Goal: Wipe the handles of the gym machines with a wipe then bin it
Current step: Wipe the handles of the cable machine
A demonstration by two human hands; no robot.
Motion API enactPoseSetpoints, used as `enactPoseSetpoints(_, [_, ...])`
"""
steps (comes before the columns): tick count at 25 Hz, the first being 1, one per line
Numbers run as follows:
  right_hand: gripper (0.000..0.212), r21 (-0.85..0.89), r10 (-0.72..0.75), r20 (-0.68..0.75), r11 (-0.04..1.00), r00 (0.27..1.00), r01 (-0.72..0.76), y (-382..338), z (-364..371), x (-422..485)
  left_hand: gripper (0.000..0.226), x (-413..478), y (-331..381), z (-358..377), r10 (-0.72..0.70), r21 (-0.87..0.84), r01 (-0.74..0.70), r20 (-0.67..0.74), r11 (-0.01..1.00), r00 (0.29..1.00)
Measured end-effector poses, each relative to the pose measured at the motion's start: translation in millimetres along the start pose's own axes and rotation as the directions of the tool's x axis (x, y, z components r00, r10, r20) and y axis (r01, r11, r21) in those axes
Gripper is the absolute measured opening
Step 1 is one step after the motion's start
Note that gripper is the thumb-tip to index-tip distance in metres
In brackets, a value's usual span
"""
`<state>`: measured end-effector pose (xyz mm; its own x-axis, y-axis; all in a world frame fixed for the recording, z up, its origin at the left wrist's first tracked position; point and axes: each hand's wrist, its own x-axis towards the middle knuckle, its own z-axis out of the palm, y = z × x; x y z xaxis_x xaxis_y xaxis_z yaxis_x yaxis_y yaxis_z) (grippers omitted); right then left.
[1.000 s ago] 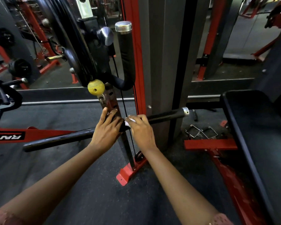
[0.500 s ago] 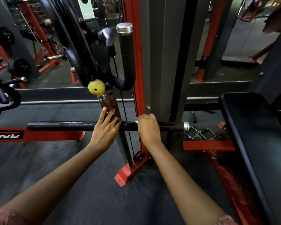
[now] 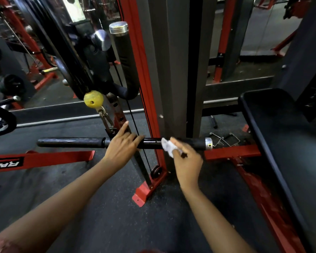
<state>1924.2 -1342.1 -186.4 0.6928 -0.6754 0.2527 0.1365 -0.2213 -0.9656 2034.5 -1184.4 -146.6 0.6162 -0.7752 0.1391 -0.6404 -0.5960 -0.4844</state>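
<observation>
A straight black cable bar (image 3: 71,142) with a silver end cap hangs level from a chain under a yellow ball (image 3: 93,98). My left hand (image 3: 121,147) holds the bar at its middle, index finger pointing up along the post. My right hand (image 3: 187,157) pinches a crumpled white wipe (image 3: 168,147) against the bar's right grip, just off the bar's front. A curved black padded handle (image 3: 125,57) with a silver cap rises above on the cable machine.
The red and grey machine upright (image 3: 170,70) stands right behind the bar, its red foot (image 3: 144,192) on the dark rubber floor. A black padded bench (image 3: 285,143) fills the right side. Metal stirrup handles (image 3: 224,139) lie on the floor by the bar's right end.
The bar swung from tilted to level. My right hand slid along the bar to the right and came off its top, so the white wipe now shows.
</observation>
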Motion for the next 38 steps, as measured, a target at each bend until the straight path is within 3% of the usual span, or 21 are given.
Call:
enactPoseSetpoints(2, [0.026,0.244,0.389,0.010,0.893,0.921,-0.379,11.3,2.4,-20.9,0.049,2.8,-3.3,4.2,-0.008,-0.031,0.009,0.025,0.999,1.000])
enactPoseSetpoints(4, [0.019,0.407,0.658,0.073,0.666,0.749,-0.625,17.5,16.8,-20.4,0.048,4.0,-0.1,2.8,-0.015,-0.033,0.015,-0.014,0.999,1.000])
enactPoseSetpoints(7, [0.017,0.531,0.747,0.186,0.470,0.638,-0.705,-0.2,50.2,-5.1,0.049,10.4,4.2,-1.0,0.002,-0.047,-0.008,-0.125,0.999,0.992])
enactPoseSetpoints(11, [0.021,0.740,0.777,0.261,0.219,0.572,-0.636,-19.6,48.1,17.7,0.048,15.6,5.5,-3.6,-0.015,-0.093,-0.003,-0.189,0.996,0.982])
enactPoseSetpoints(16, [0.022,0.840,0.783,0.124,0.244,0.609,-0.485,-16.0,-11.5,64.8,0.048,18.8,6.9,-5.1,-0.075,-0.152,0.043,-0.209,0.987,0.975])
enactPoseSetpoints(21, [0.017,0.843,0.757,0.103,0.278,0.645,-0.460,-19.4,2.5,59.5,0.057,41.8,13.5,-14.4,-0.095,-0.342,0.106,0.050,0.934,0.994])
enactPoseSetpoints(25, [0.016,0.812,0.757,0.155,0.268,0.634,-0.518,-17.4,4.2,67.2,0.057,84.5,32.6,-26.5,-0.021,-0.693,0.118,0.146,0.711,0.989])
enactPoseSetpoints(28, [0.010,0.831,0.759,0.092,0.298,0.645,-0.470,-11.8,-19.8,88.7,0.047,88.8,37.7,-18.6,-0.080,-0.757,0.140,0.116,0.638,0.990])
enactPoseSetpoints(30, [0.014,0.802,0.722,-0.027,0.428,0.691,-0.416,-6.2,-31.6,93.4,0.047,88.5,40.7,-15.5,-0.092,-0.773,0.132,0.095,0.621,0.991])
enactPoseSetpoints(31, [0.016,0.718,0.672,-0.151,0.579,0.725,-0.386,-2.4,-35.8,92.5,0.047,89.4,43.1,-14.8,-0.097,-0.772,0.130,0.088,0.622,0.991])
enactPoseSetpoints(32, [0.020,0.533,0.549,-0.308,0.776,0.777,-0.337,1.3,-39.2,89.6,0.047,90.8,45.0,-14.4,-0.103,-0.761,0.132,0.086,0.635,0.991])
enactPoseSetpoints(33, [0.025,0.250,0.321,-0.422,0.940,0.848,-0.231,4.4,-40.8,86.5,0.047,92.1,46.3,-13.8,-0.109,-0.745,0.136,0.085,0.653,0.990])
enactPoseSetpoints(34, [0.031,-0.039,0.039,-0.411,0.997,0.911,-0.061,6.9,-40.9,83.4,0.047,92.5,47.7,-12.8,-0.111,-0.732,0.137,0.084,0.668,0.990])
enactPoseSetpoints(35, [0.035,-0.262,-0.194,-0.288,0.958,0.938,0.118,8.9,-38.4,82.0,0.047,92.0,48.7,-11.4,-0.111,-0.724,0.138,0.085,0.676,0.990])
enactPoseSetpoints(36, [0.036,-0.397,-0.336,-0.116,0.878,0.935,0.266,9.3,-34.3,81.7,0.047,90.4,49.4,-10.0,-0.108,-0.720,0.138,0.087,0.681,0.990])
enactPoseSetpoints(38, [0.038,-0.548,-0.456,0.171,0.693,0.873,0.469,11.1,-27.0,83.4,0.047,86.2,49.9,-7.9,-0.114,-0.705,0.144,0.090,0.695,0.989])
